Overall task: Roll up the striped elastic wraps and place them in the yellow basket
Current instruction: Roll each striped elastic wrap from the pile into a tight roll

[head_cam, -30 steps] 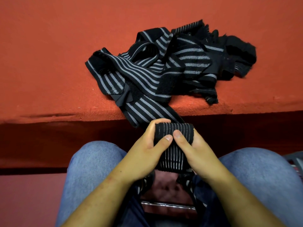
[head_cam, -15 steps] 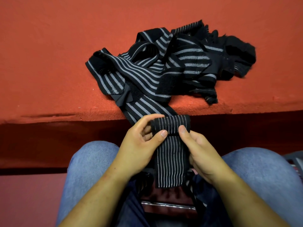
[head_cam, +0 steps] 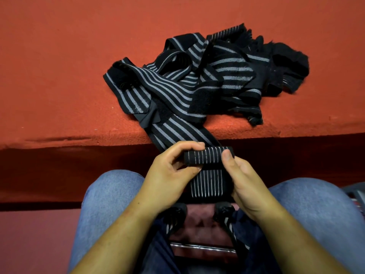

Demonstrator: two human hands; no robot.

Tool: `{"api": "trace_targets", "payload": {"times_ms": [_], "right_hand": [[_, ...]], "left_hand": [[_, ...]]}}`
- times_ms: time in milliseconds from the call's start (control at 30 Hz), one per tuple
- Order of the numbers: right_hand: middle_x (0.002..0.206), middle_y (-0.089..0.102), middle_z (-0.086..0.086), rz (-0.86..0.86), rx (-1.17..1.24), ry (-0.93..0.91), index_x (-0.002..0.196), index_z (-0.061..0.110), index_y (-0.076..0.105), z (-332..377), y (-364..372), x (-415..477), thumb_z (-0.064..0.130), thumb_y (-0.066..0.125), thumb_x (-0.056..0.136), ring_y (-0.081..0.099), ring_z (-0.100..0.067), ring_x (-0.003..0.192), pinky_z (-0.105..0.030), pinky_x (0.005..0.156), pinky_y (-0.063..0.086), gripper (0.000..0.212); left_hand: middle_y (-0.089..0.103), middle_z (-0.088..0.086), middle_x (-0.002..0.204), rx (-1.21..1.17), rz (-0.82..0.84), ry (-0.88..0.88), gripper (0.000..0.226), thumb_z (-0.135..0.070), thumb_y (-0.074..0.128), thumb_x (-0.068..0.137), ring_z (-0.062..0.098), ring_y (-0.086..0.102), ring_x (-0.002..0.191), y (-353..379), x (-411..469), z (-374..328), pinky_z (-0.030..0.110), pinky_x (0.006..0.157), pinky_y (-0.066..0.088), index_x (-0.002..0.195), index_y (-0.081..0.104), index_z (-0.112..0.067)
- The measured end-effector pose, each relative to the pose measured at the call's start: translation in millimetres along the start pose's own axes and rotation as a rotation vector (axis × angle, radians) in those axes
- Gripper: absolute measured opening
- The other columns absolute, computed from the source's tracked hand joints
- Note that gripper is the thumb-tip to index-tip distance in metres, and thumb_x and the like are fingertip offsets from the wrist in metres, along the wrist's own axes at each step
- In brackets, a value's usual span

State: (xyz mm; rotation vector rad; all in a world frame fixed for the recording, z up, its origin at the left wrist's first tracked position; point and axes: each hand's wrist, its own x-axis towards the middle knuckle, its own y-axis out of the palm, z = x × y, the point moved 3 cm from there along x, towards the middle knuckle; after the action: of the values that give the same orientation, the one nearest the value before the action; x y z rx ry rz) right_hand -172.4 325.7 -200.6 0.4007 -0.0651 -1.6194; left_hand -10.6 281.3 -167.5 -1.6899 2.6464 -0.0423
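Observation:
Both hands hold one black wrap with thin white stripes above my lap. Its top end is a tight roll (head_cam: 209, 158). My left hand (head_cam: 171, 175) pinches the roll's left end, and my right hand (head_cam: 241, 182) grips its right end with the thumb on top. The unrolled part of the wrap (head_cam: 209, 184) hangs down between my knees. A tangled pile of black and grey striped wraps (head_cam: 197, 80) lies on the orange surface ahead; one strip (head_cam: 177, 133) trails over the edge toward my hands. No yellow basket is in view.
The orange felt surface (head_cam: 59, 76) ends in a front edge just beyond my hands, with a dark drop below it. My knees in blue jeans (head_cam: 110, 194) frame the hands. A chrome bar (head_cam: 201, 247) shows low between my legs.
The roll has turned in my fingers and looks thinner and tighter. My thumbs have shifted from meeting at its middle to its two ends. The pile has not moved.

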Motion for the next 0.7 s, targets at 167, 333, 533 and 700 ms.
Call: {"api": "trace_targets", "payload": {"times_ms": [167, 333, 533, 700], "right_hand": [[0.118, 0.076, -0.016, 0.010, 0.042, 0.032, 0.114, 0.025, 0.078, -0.2, -2.5, -0.2, 0.038, 0.058, 0.093, 0.072, -0.031, 0.115, -0.050, 0.105, 0.051, 0.031], [0.113, 0.077, -0.013, 0.035, 0.015, 0.029, 0.109, 0.027, 0.078, -0.9, -3.9, 0.6, 0.023, 0.055, 0.088, 0.072, -0.026, 0.108, -0.044, 0.097, 0.054, 0.032], [0.120, 0.076, -0.003, 0.030, -0.079, 0.043, 0.117, 0.033, 0.071, -7.4, -0.5, -0.7, 0.038, 0.060, 0.091, 0.072, -0.022, 0.115, -0.048, 0.102, 0.054, 0.029], [0.120, 0.075, 0.008, -0.002, -0.183, 0.012, 0.126, 0.036, 0.064, -5.9, 4.6, -1.7, 0.056, 0.059, 0.096, 0.071, -0.010, 0.114, -0.040, 0.104, 0.054, 0.037]], "left_hand": [[0.066, -0.007, 0.137, -0.004, 0.078, -0.068, 0.048, 0.013, 0.068, 0.089, 0.010, 0.063, 0.126, 2.5, -2.7, 1.4, 0.023, 0.096, 0.052, 0.114, 0.067, -0.028], [0.068, -0.011, 0.126, -0.004, 0.101, -0.143, 0.053, -0.024, 0.072, 0.091, 0.008, 0.068, 0.114, 5.4, -4.0, 4.9, 0.027, 0.092, 0.055, 0.140, 0.051, -0.032], [0.066, -0.019, 0.120, 0.091, 0.128, -0.140, 0.046, -0.028, 0.064, 0.100, 0.007, 0.067, 0.114, 6.4, -7.0, 8.3, 0.031, 0.094, 0.056, 0.137, 0.043, -0.047], [0.058, -0.015, 0.141, 0.096, 0.156, -0.102, 0.045, -0.019, 0.058, 0.105, 0.011, 0.057, 0.133, 7.7, -6.6, 9.7, 0.035, 0.110, 0.049, 0.141, 0.040, -0.039]]}}
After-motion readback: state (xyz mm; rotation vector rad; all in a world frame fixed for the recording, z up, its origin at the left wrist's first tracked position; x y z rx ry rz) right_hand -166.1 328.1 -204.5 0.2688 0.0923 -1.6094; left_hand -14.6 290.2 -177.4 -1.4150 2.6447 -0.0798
